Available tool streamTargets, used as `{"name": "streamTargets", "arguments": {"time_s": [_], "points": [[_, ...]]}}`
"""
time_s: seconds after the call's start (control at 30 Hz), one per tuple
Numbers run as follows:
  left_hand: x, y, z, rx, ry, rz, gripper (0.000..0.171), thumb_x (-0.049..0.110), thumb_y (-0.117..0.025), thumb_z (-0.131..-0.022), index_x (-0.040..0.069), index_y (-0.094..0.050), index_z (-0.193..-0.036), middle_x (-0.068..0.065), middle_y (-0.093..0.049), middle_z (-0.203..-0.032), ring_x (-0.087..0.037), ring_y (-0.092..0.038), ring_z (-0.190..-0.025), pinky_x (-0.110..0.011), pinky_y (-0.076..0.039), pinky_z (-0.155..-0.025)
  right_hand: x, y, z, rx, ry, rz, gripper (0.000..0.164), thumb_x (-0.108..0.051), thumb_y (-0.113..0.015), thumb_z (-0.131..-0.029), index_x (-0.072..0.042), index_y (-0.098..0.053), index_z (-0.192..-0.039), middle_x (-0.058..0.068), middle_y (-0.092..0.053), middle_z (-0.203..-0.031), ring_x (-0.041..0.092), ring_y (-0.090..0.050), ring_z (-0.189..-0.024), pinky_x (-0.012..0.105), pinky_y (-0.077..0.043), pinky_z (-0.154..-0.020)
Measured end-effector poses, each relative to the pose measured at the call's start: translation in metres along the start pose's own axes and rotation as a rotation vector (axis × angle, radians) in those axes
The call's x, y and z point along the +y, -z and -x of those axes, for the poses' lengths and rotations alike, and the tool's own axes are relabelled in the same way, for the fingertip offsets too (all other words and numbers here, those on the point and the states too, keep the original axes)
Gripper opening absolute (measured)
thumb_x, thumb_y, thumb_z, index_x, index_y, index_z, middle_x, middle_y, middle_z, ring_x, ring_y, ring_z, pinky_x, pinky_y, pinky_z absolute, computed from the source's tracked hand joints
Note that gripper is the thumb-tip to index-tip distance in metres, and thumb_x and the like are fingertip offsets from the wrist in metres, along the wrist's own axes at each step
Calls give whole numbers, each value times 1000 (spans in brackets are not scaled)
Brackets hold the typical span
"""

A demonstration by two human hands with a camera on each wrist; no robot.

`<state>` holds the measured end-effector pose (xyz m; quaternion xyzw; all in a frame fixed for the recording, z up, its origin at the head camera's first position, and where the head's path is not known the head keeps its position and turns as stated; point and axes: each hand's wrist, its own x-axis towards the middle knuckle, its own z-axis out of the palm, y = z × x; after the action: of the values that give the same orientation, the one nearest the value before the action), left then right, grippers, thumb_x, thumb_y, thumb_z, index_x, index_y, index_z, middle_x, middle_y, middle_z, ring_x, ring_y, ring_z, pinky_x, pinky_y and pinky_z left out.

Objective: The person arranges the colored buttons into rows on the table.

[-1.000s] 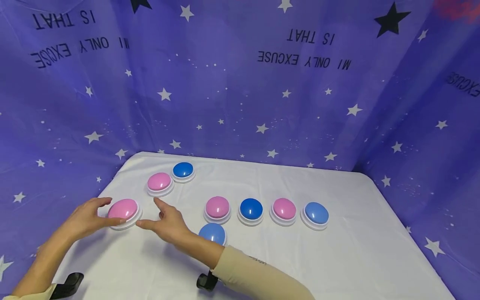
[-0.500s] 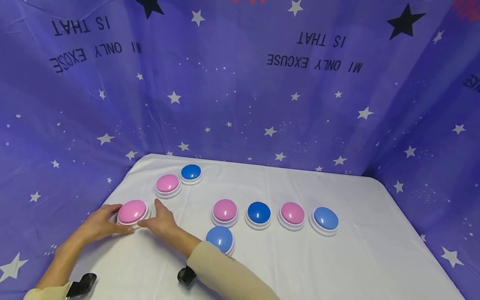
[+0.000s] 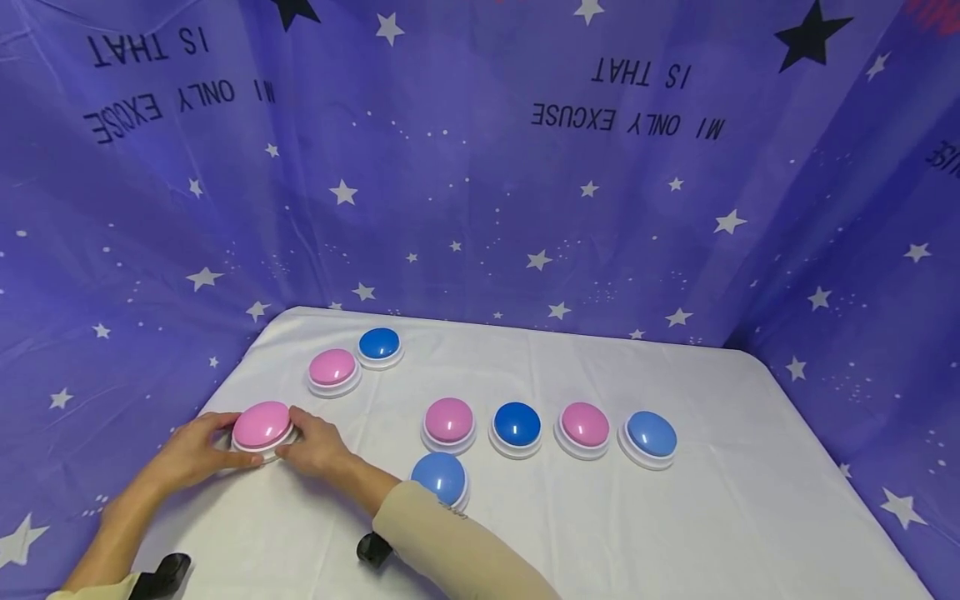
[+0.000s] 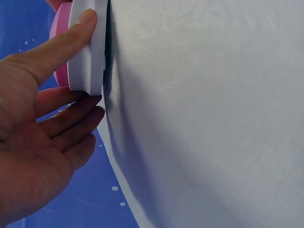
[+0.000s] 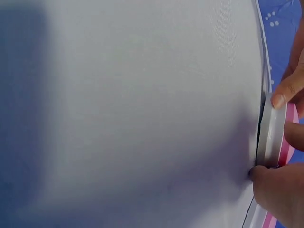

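Near the white-covered table's (image 3: pixel 600 533) left edge, a round pink-domed push button (image 3: pixel 261 423) faces dome-up, its axis roughly upright, though possibly slightly tilted. The partly spread left hand (image 3: pixel 191 452) and narrower-pinched right hand (image 3: pixel 318 443) grip opposite sides.

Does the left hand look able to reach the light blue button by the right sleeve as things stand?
Probably not: the left hand holds the leftmost pink button, and the right forearm lies between that hand and the light blue button.

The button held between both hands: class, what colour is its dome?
The dome is pink, seen best in the head view.
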<state>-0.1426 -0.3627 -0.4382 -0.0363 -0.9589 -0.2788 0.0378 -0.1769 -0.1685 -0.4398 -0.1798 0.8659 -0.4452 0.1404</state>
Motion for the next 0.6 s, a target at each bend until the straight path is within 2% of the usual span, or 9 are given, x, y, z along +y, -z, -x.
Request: {"name": "streamTargets", "arguments": {"time_s": [0.1, 0.3, 0.43, 0.6], "points": [[4, 1, 1, 14, -3, 0, 78, 31, -89, -70, -17, -57, -122, -39, -57, -121, -59, -49, -114, -68, -39, -86, 0, 2, 3, 34, 25, 12, 57, -16, -74, -87, -14, -56, -141, -4, -60, -136, 7, -51, -127, 18, -36, -103], [18, 7, 7, 55, -34, 44, 75, 32, -89, -71, -14, -59, -123, -36, -59, -119, -56, -51, -113, -65, -42, -83, 0, 11, 14, 134, 141, -20, 56, -19, -76, -87, -9, -58, -138, -2, -63, -132, 8, -53, -124, 19, -38, -103], [35, 12, 8, 90, -56, 55, 71, 34, -88, -72, -9, -62, -123, -32, -61, -120, -52, -51, -114, -63, -42, -82, 0, 24, 23, 176, 207, -136, 55, -19, -75, -89, -7, -57, -139, -1, -62, -132, 7, -53, -124, 20, -38, -103], [67, 13, 8, 155, -68, 91, 69, 37, -88, -73, -4, -64, -124, -26, -63, -119, -48, -51, -117, -65, -39, -85, 4, 51, 35, 154, 266, -306, 60, -17, -73, -91, -4, -50, -144, 2, -54, -142, 7, -47, -130, 20, -36, -105]]}}
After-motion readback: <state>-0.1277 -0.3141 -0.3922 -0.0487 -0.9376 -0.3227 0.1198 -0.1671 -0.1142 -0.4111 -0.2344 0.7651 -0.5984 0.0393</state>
